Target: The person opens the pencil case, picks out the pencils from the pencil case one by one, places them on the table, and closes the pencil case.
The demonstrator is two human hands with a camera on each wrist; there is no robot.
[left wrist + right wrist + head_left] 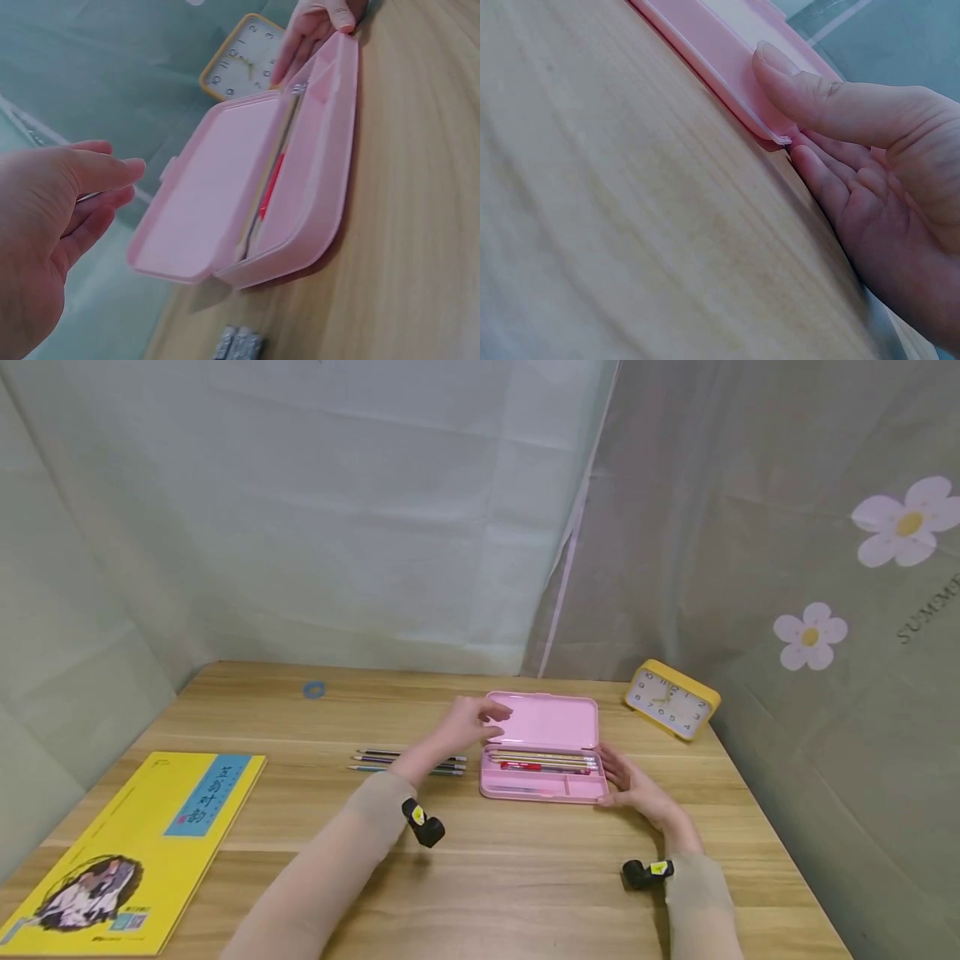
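A pink pencil case [543,795] lies open on the table, its lid [555,720] folded back away from the person. Inside, several pencils [547,757] and a red pen [532,767] lie lengthwise in the rear section; smaller compartments are along the front. Above the lid's left side hovers the left hand [472,720], fingers loosely bent, holding nothing, apart from the case in the left wrist view. At the case's right end, the right hand [633,787] holds it, thumb at the front corner and fingers along the side. Some right fingertips are hidden behind the case in the right wrist view.
Several dark pencils [375,759] lie left of the case, partly hidden by the left forearm. A yellow clock [672,700] stands at the back right. A blue ring-shaped item [313,690] lies at the back left, and a yellow book [142,835] at the front left.
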